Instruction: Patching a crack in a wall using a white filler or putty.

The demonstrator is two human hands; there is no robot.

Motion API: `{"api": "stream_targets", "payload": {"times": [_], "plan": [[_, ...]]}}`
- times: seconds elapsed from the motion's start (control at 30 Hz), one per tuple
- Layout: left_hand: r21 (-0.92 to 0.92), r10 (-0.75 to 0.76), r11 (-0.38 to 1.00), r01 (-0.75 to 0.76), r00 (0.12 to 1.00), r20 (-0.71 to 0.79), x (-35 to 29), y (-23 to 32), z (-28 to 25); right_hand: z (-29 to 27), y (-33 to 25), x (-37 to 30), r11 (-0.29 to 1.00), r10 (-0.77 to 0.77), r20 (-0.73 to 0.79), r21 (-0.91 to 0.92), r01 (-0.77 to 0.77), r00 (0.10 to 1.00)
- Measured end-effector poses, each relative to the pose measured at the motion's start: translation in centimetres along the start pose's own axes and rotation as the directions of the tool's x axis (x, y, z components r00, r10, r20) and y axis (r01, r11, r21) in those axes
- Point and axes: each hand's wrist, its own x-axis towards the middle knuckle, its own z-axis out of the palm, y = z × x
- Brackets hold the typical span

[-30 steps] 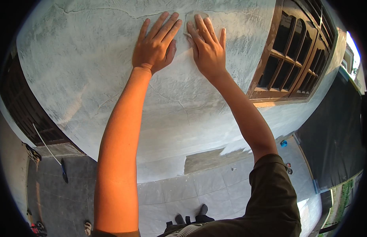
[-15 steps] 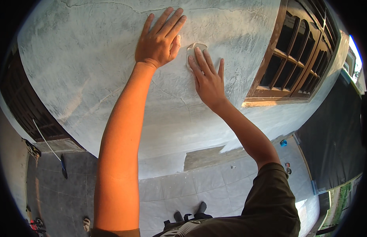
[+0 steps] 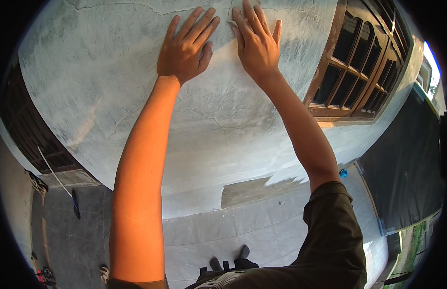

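Both of my arms reach up to a grey, patchily plastered wall (image 3: 199,139) with thin cracks in it. My left hand (image 3: 185,48) rests on the wall with its fingers spread, holding nothing. To the right of it, my right hand (image 3: 258,43) presses a thin, pale piece of sandpaper (image 3: 230,16) against the surface, fingers stretched out over it. Most of that piece is hidden under the fingers and by the top of the picture; only a bit of its left edge shows.
A brown wooden window (image 3: 358,67) is set in the wall at the right, and a dark door (image 3: 28,130) at the left. Below are grey floor tiles (image 3: 214,236), a long-handled broom (image 3: 75,202), a blue cup-like thing (image 3: 344,173) and a black sheet (image 3: 401,164).
My right hand has slid up the wall, taking the pale piece with it, and is now level with my left hand. The left hand has shifted slightly left.
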Motion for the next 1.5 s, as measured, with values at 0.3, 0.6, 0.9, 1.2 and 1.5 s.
{"api": "stream_targets", "payload": {"times": [0.3, 0.6, 0.9, 1.2, 1.5], "plan": [[-0.045, -0.019, 0.999, 0.019, 1.000, 0.004, -0.2, 0.1, 0.2, 0.6, -0.4, -1.9, 1.000, 0.005, 0.032, 0.019, -0.006, 0.999], [-0.116, -0.024, 0.993, 0.022, 1.000, -0.013, -0.4, -0.3, 0.2, 0.1, -1.7, -5.1, 0.999, -0.020, 0.138, -0.022, 0.023, 0.990], [-0.127, -0.024, 0.992, 0.023, 1.000, -0.005, -0.9, -0.5, 0.1, -0.6, -3.2, -8.1, 0.999, 0.015, 0.273, -0.048, -0.001, 0.962], [-0.125, -0.028, 0.992, 0.027, 1.000, -0.007, -0.5, -0.3, 0.2, -0.7, -3.8, -9.1, 0.999, 0.048, 0.246, 0.003, -0.051, 0.968], [-0.105, -0.031, 0.994, 0.030, 1.000, 0.001, -0.9, -0.7, 0.0, -0.1, -5.3, -12.3, 0.996, 0.078, 0.311, 0.017, -0.087, 0.947]]}}
